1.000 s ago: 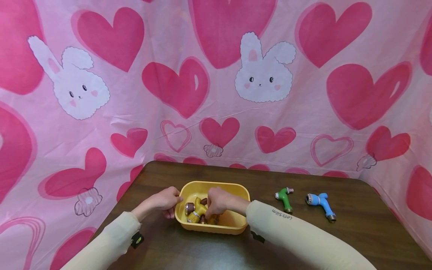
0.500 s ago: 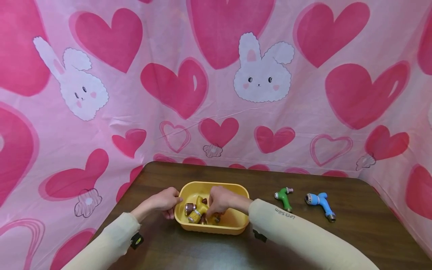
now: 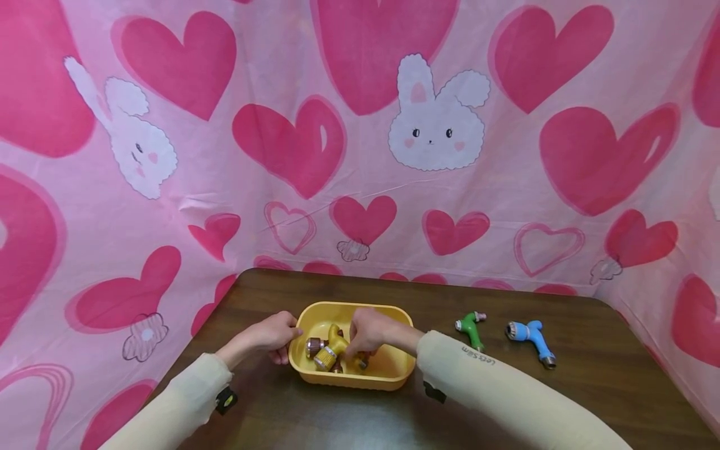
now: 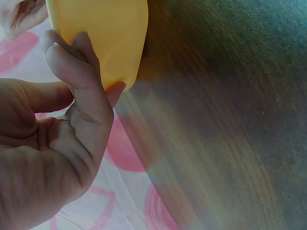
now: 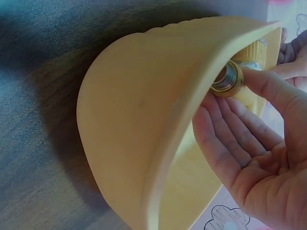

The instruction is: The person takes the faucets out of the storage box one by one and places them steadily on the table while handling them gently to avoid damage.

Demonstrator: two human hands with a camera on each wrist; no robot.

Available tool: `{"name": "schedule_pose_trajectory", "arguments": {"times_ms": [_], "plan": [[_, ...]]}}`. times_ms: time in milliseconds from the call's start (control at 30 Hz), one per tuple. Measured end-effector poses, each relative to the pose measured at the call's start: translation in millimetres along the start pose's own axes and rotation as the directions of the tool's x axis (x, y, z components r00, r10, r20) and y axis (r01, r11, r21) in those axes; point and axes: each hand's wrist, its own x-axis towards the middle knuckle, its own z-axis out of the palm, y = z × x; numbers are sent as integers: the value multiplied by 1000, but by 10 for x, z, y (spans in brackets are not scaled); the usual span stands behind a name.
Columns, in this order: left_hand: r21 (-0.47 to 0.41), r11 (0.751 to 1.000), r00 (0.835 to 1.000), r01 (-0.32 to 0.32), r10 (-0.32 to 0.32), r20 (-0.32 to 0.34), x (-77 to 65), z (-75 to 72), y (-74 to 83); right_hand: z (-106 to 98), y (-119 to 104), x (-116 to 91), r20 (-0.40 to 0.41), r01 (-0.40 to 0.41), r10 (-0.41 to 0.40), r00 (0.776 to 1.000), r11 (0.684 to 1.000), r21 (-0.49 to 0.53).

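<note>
Moved: the right hand (image 3: 369,329) sits slightly further right inside the tub (image 3: 355,379) than a second ago, and more of the yellow pipe piece (image 3: 337,342) shows.
Tub: smooth yellow plastic, oblong with rounded corners and a thick rim.
Yellow pipe piece: in the left half of the tub, glossy and branching, with a ribbed yellow cap (image 3: 323,359).
Brown cap (image 3: 315,347): ribbed, with a silvery rim, inside the tub near its left wall.
Right grip: narrow, reaching into the tub; thumb and fingers pinch at a threaded metal end (image 5: 235,82), round and brassy; which piece it belongs to I cannot tell.
Left grip: the left hand (image 3: 272,332) holds the tub's left end, thumb side over the rim, fingers against the outer wall.
Green pipe piece (image 3: 470,324): right of the tub, shiny and forked, its lower end hidden by the right sleeve (image 3: 500,390), plain pale cloth.
Blue pipe piece (image 3: 534,334): further right of the tub, forked, with ridged metallic ends.
Table (image 3: 315,415): dark, wood-grained, beneath the tub.
Backdrop (image 3: 360,178): creased pink cloth behind the tub, printed with hearts and rabbits.
</note>
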Motion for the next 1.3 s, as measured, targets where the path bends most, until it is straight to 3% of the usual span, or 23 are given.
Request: {"name": "schedule_pose_trajectory", "arguments": {"times_ms": [800,1300], "plan": [[-20,1000,1000,-16,16,5,-25,13,-12,-27,6,-70,-21,-27,27,999,1000,0],[-6,1000,1000,-24,24,-5,-33,33,-7,-140,-69,-203,-32,-72,74,997,996,58]]}}
